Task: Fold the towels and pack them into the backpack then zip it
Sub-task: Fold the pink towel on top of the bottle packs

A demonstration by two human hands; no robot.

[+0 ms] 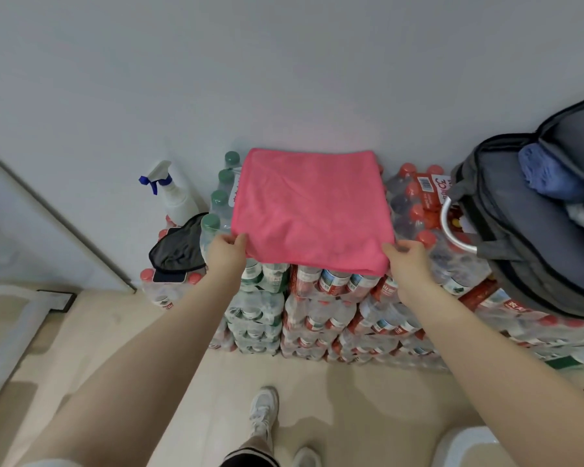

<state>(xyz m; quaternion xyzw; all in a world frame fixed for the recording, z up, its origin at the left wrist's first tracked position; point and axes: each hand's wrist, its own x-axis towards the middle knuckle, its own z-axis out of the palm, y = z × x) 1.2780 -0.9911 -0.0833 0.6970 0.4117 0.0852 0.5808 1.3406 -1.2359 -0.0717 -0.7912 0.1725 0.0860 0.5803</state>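
"Where was the pink towel (312, 210)?"

"Spread flat on the stacked water bottle packs (317, 318), against the far wall. The left hand (226, 251) pinched its near left corner, the right hand (406, 257) its near right corner, probably so both corners could carry over evenly for a fold."

"And the backpack (533, 237)?"

"At the right, unzipped, blue cloth (547, 176) already inside."

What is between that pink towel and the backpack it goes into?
Nothing visible blocks it. The pink towel, held by the left hand and right hand, lies left of the open backpack; only bottle tops lie between, below its path.
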